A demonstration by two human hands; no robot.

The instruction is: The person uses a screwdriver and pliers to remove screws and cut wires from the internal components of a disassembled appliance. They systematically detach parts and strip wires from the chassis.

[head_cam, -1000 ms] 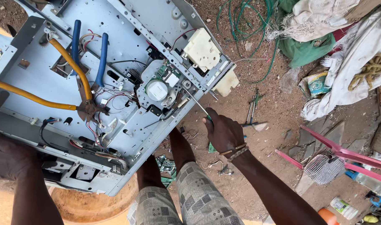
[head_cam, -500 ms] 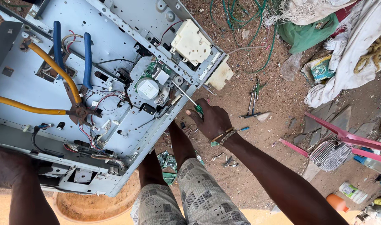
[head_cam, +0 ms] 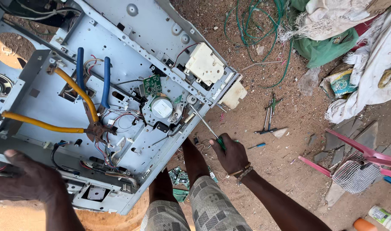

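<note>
A grey sheet-metal chassis [head_cam: 131,38] lies tilted in front of me, with a round motor [head_cam: 162,107], a small green circuit board [head_cam: 152,85], a cream plastic block [head_cam: 205,64] and loose wires on it. My right hand [head_cam: 232,154] grips a green-handled screwdriver [head_cam: 206,125] whose tip rests at the chassis edge beside the motor. My left hand [head_cam: 31,179] clamps the chassis's lower left edge. Yellow-handled pliers [head_cam: 50,125] and blue-handled pliers [head_cam: 105,83] lie on the chassis.
Several small screwdrivers [head_cam: 268,117] lie on the dirt to the right. A green cable tangle [head_cam: 255,21], cloth and bags [head_cam: 366,64] fill the top right. A pink frame [head_cam: 366,154] stands at right. Green boards [head_cam: 178,177] lie by my legs.
My view has shifted so the chassis sits further right and lower. My right hand has stayed on the screwdriver, its tip staying by the motor; my left hand keeps hold of the edge.
</note>
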